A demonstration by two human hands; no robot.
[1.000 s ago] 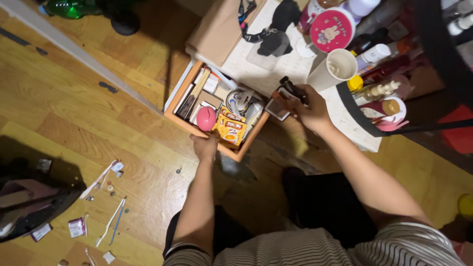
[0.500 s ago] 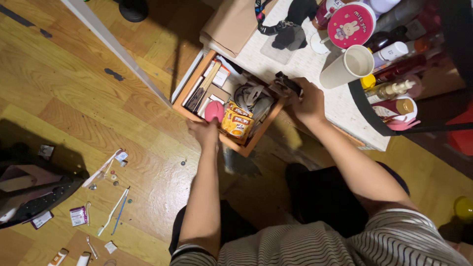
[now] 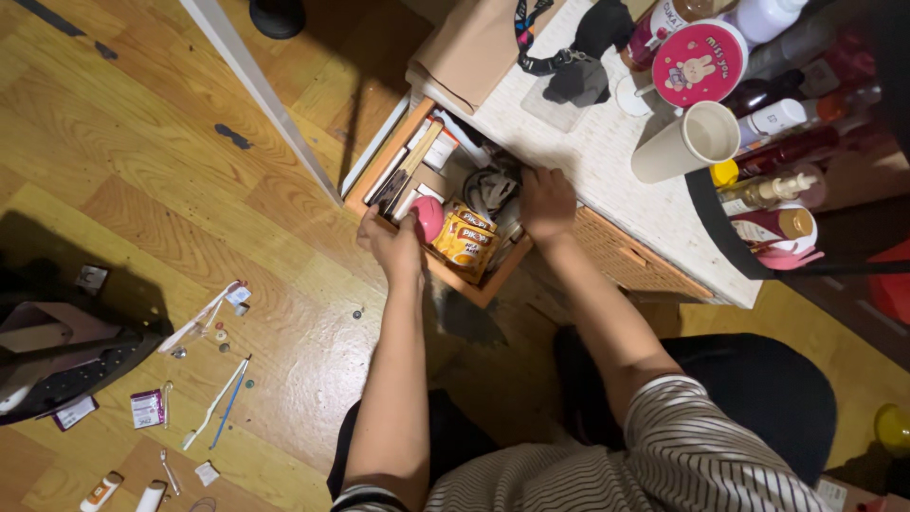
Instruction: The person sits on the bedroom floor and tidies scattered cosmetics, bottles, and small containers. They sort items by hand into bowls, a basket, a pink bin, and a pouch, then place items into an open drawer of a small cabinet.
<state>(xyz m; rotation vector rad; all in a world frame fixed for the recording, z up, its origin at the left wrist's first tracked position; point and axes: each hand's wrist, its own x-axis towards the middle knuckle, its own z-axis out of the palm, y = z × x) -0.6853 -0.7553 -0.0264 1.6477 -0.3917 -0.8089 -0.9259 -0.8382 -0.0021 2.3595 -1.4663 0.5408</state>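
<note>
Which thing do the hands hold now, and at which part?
The left hand grips the front edge of the open wooden drawer. The right hand reaches inside it; whether it holds anything cannot be told.

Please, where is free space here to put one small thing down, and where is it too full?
Bare wood floor lies left of the white rail. The white cabinet top is bare between the black cloth and the cup. The open drawer, where the left hand and right hand are, is packed. The bottles stand crowded.

Black-and-white striped short-sleeved shirt (image 3: 654,455), dark trousers (image 3: 758,398), bare forearms, hands ringless.
</note>
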